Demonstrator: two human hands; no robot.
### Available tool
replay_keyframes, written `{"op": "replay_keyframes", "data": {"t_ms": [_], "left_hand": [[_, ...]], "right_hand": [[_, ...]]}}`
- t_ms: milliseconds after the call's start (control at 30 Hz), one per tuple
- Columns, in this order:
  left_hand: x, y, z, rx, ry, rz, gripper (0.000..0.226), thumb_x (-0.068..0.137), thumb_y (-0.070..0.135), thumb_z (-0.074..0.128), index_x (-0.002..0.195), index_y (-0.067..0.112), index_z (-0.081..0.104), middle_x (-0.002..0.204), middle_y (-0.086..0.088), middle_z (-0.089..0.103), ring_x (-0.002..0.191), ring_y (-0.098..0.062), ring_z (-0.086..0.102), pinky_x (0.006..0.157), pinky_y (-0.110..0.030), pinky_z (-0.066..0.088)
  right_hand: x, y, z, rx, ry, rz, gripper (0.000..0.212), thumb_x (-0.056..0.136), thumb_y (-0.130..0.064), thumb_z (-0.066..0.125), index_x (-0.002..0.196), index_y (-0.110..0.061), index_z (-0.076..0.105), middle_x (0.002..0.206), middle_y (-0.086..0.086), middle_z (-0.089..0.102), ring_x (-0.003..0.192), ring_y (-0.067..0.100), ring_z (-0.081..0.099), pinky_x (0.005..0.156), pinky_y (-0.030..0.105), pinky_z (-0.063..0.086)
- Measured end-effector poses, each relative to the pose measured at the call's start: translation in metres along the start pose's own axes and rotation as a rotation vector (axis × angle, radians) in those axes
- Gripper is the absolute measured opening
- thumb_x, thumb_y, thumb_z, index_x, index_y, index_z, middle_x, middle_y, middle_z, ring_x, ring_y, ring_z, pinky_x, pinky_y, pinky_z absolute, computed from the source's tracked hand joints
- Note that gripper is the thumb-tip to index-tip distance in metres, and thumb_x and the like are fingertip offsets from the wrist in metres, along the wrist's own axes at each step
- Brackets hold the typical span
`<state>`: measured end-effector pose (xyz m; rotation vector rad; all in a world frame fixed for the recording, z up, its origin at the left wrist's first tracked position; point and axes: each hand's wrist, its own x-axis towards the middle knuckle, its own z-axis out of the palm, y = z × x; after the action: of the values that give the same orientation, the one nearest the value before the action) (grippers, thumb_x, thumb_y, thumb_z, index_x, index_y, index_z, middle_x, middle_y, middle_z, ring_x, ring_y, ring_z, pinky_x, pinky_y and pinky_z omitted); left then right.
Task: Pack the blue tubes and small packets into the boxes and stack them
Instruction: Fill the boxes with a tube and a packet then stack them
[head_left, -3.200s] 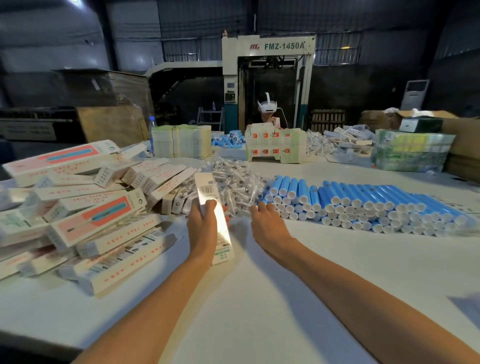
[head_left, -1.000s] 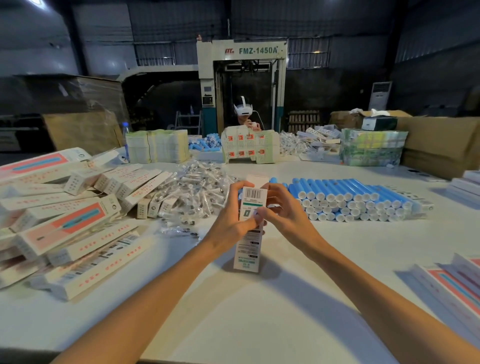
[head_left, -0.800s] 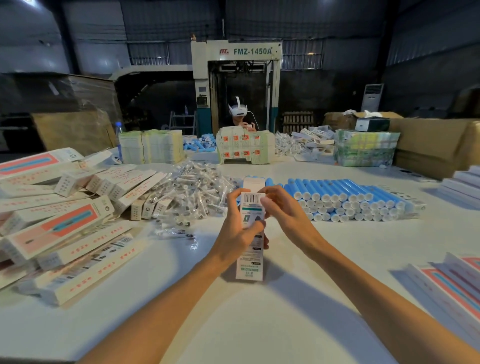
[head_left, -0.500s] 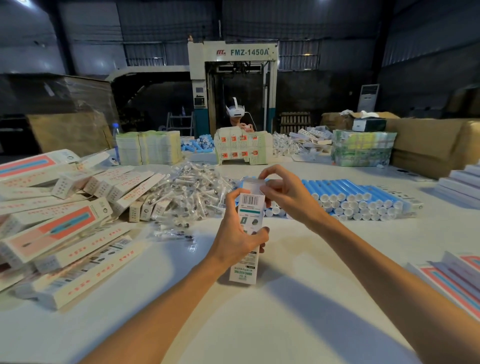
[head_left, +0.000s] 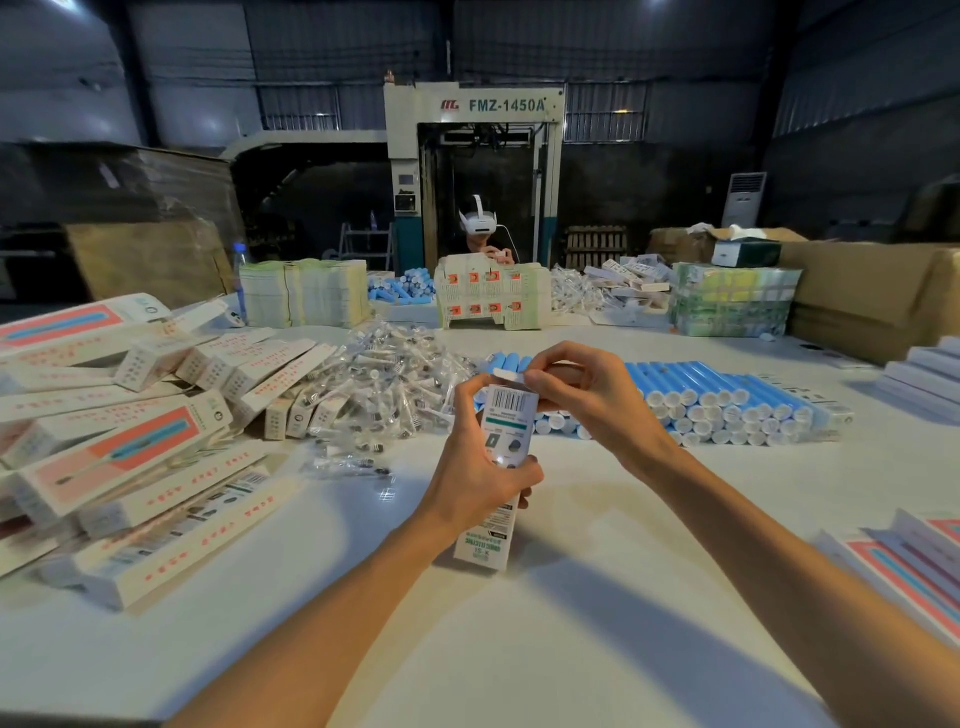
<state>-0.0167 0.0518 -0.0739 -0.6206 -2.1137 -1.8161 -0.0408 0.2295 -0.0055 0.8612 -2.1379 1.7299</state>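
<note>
A long white box (head_left: 496, 499) with a barcode stands upright on the table in front of me. My left hand (head_left: 475, 473) grips its middle. My right hand (head_left: 587, 400) pinches the flap at the box's top end. Behind the hands lies a stacked row of blue tubes with white caps (head_left: 727, 395). A heap of small clear packets (head_left: 384, 379) lies to the left of the tubes. A loose pile of boxes (head_left: 130, 436) with pink and blue print covers the left of the table.
A stack of boxes (head_left: 914, 566) lies at the near right edge, and more white boxes (head_left: 924, 374) at the far right. Across the table a person with a white headset (head_left: 480, 228) works behind flat cartons (head_left: 493, 296). Cardboard cartons (head_left: 872, 291) stand at the back right.
The box went from lying under my left hand to standing upright in its grip. My right hand came onto its top end and now pinches the flap.
</note>
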Motion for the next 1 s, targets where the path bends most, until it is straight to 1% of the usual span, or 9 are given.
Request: {"op": "replay_keyframes", "data": {"t_ms": [67,100,233,367,467,600,700,867,1000], "left_hand": [[-0.001,0.001,-0.001,0.005,-0.001,0.002,0.094,0.075,-0.004,0.077,0.141,0.040,0.027,0.103,0.021,0.063,0.066,-0.033,0.072,0.055,-0.048,0.064],[-0.002,0.001,-0.001,0.007,0.004,0.001,0.093,0.075,-0.006,0.076,0.140,0.040,0.026,0.102,0.021,0.063,0.066,-0.034,0.071,0.054,-0.049,0.064],[-0.003,0.005,-0.001,0.030,0.027,-0.009,0.091,0.076,-0.009,0.076,0.138,0.037,0.026,0.111,-0.001,0.062,0.067,-0.043,0.069,0.055,-0.055,0.063],[-0.004,0.007,0.000,0.034,0.035,0.000,0.091,0.077,-0.010,0.076,0.136,0.038,0.026,0.110,-0.004,0.061,0.066,-0.042,0.069,0.054,-0.055,0.063],[-0.003,0.006,0.000,0.030,0.040,0.005,0.096,0.075,-0.010,0.077,0.139,0.041,0.026,0.111,-0.002,0.062,0.064,-0.041,0.070,0.053,-0.054,0.063],[-0.001,0.003,-0.004,0.030,0.036,0.000,0.099,0.077,-0.010,0.078,0.144,0.041,0.025,0.113,-0.010,0.059,0.061,-0.040,0.070,0.052,-0.049,0.063],[0.001,0.001,-0.005,0.022,0.041,0.001,0.094,0.076,-0.007,0.078,0.141,0.039,0.027,0.107,-0.013,0.061,0.058,-0.043,0.068,0.050,-0.048,0.062],[0.002,-0.003,-0.004,-0.002,0.062,0.002,0.089,0.074,-0.002,0.078,0.136,0.040,0.030,0.102,-0.016,0.063,0.055,-0.041,0.068,0.049,-0.046,0.061],[0.001,-0.006,-0.004,-0.028,0.090,0.000,0.083,0.081,-0.007,0.075,0.132,0.042,0.033,0.102,-0.021,0.066,0.056,-0.037,0.069,0.051,-0.044,0.061]], "right_hand": [[0.001,-0.001,-0.002,0.004,-0.006,0.039,0.009,0.097,-0.016,0.072,0.101,-0.008,0.069,0.098,0.003,0.080,0.097,0.020,0.077,0.078,0.033,0.064],[0.001,-0.002,-0.002,-0.002,-0.016,0.053,0.008,0.097,-0.015,0.072,0.101,-0.008,0.070,0.098,0.003,0.080,0.097,0.019,0.076,0.080,0.034,0.064],[0.002,-0.003,-0.005,0.007,-0.045,0.118,0.009,0.095,-0.013,0.073,0.099,-0.005,0.074,0.098,0.004,0.080,0.097,0.020,0.076,0.083,0.036,0.064],[0.004,-0.004,-0.008,0.012,-0.049,0.128,0.008,0.094,-0.012,0.075,0.097,-0.004,0.077,0.097,0.004,0.080,0.095,0.021,0.077,0.081,0.032,0.064],[0.007,-0.006,-0.009,0.005,-0.077,0.149,0.009,0.093,-0.013,0.075,0.098,-0.006,0.078,0.098,0.002,0.080,0.096,0.021,0.077,0.078,0.027,0.062],[0.001,-0.004,-0.007,0.067,-0.140,0.176,0.012,0.097,-0.013,0.070,0.103,-0.010,0.080,0.110,-0.002,0.079,0.105,0.016,0.075,0.084,0.024,0.061],[-0.010,0.001,0.000,0.048,-0.081,0.123,0.013,0.095,-0.014,0.073,0.106,-0.016,0.079,0.111,-0.006,0.079,0.105,0.011,0.073,0.082,0.023,0.060],[-0.016,0.006,0.018,0.082,0.041,0.078,0.017,0.092,-0.006,0.076,0.109,-0.005,0.075,0.108,-0.002,0.079,0.099,0.014,0.075,0.075,0.023,0.059],[-0.020,0.012,0.032,0.097,0.088,0.105,0.021,0.096,-0.010,0.072,0.116,-0.011,0.074,0.112,-0.001,0.078,0.107,0.015,0.073,0.085,0.030,0.062]]}}
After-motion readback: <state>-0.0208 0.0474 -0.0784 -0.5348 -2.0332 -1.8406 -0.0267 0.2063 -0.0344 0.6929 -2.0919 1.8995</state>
